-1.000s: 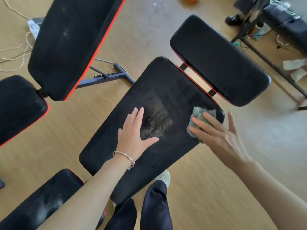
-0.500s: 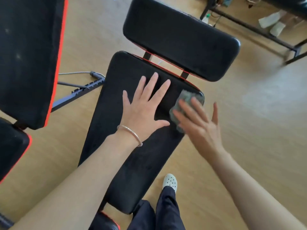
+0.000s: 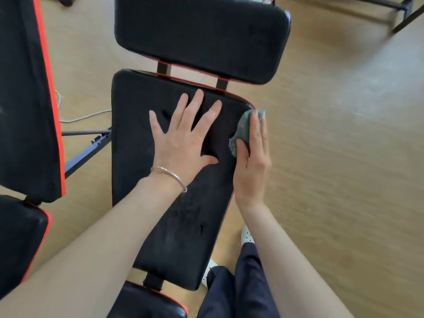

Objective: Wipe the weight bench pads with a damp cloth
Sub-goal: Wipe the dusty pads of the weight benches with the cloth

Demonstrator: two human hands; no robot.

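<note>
Now the cloth (image 3: 246, 126) has slid to the pad's (image 3: 137, 138) edge.

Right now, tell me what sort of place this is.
Likely a gym or workout room: a black padded bench with red trim, a second bench on its left, and a metal frame on the wood-look floor.

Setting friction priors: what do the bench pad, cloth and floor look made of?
Bench pad: probably vinyl or faux leather over foam; matte black, dusty smears, creases by the left hand. Cloth: fuzzy grey-green, terry or microfibre, crumpled. Floor: wood-look laminate or vinyl, grain lines, soft sheen.
</note>
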